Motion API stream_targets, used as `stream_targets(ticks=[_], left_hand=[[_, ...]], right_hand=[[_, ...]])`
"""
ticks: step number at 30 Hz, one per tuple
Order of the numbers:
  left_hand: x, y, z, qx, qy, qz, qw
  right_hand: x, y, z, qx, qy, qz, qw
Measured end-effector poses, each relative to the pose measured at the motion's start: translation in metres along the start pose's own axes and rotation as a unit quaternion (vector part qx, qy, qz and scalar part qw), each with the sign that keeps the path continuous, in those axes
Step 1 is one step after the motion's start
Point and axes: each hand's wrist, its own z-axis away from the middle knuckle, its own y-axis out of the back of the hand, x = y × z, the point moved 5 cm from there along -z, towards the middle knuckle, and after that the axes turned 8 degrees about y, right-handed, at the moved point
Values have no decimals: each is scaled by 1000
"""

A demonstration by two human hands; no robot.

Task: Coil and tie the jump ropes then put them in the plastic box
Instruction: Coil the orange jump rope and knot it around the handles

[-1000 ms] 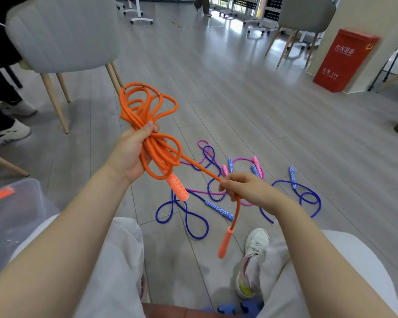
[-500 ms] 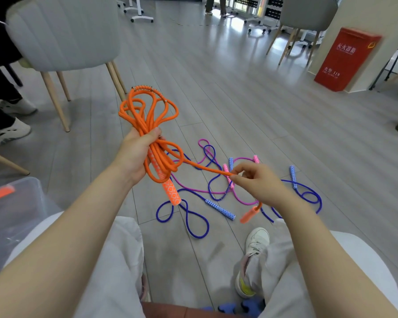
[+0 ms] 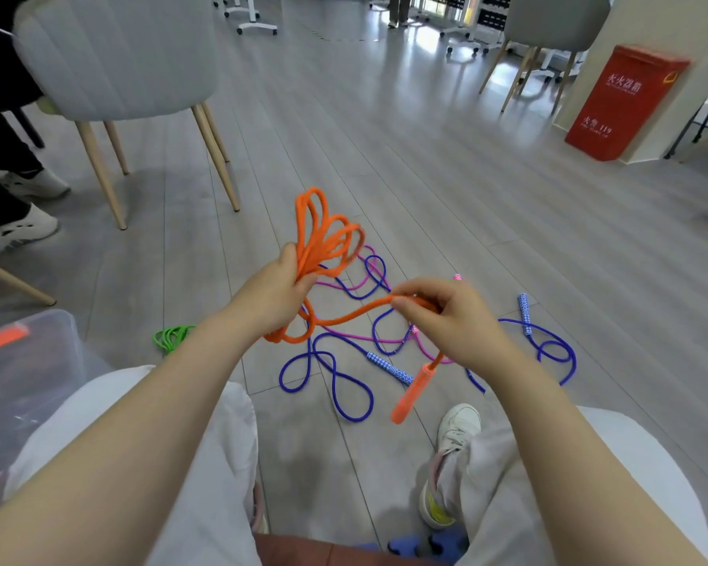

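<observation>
Seated, looking down past pale trouser legs at a grey plank floor (image 3: 446, 189).

Left hand (image 3: 272, 294) curled round the waist of a bundle of orange cord jump rope (image 3: 323, 239), loops fanning up above the fist and a couple more sagging below it. From that lower sag, one orange strand running rightward to the right hand (image 3: 442, 316), pinched there between thumb and curled fingers. Beyond the pinch, the cord dropping to an orange plastic handle (image 3: 411, 392), hanging free and tilted above the floor. Second orange handle not made out, possibly hidden behind the left hand.

On the floor beneath both hands, loosely tangled: a blue cord jump rope (image 3: 336, 377) with blue-and-white patterned handles, another blue rope (image 3: 548, 345) off to the right, and a pink cord jump rope (image 3: 356, 337) threaded among them. Small coil of bright green rope (image 3: 172, 337) lying on the floor just beside the left forearm.

Clear plastic storage box (image 3: 54, 332) with an orange latch at the far left edge, near the left knee, contents blurred. Grey upholstered chair (image 3: 115, 55) on wooden legs behind it. Red bin (image 3: 626, 104) against the wall at upper right. White sneaker (image 3: 454, 430) below the hanging handle.
</observation>
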Motion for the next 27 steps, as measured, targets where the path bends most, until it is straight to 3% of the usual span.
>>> stream_targets(ticks=[3,7,11,15,20,27], left_hand=[[-2,-7,0,-41,15,-41,998],[-6,-5,-4,-55,57,112,991],[-2,-2,-6,-35,74,195,977],[-2,-2,-5,-36,61,187,980],[4,-23,8,-164,23,115,979],[23,-64,43,-372,-13,39,927]], right_hand=[[-1,23,-3,102,4,-11,995],[1,50,1,199,-2,-17,980],[6,60,5,235,-20,0,972],[6,55,3,228,-24,-8,973],[-9,36,0,139,3,-55,989],[-8,36,-16,148,50,-52,986]])
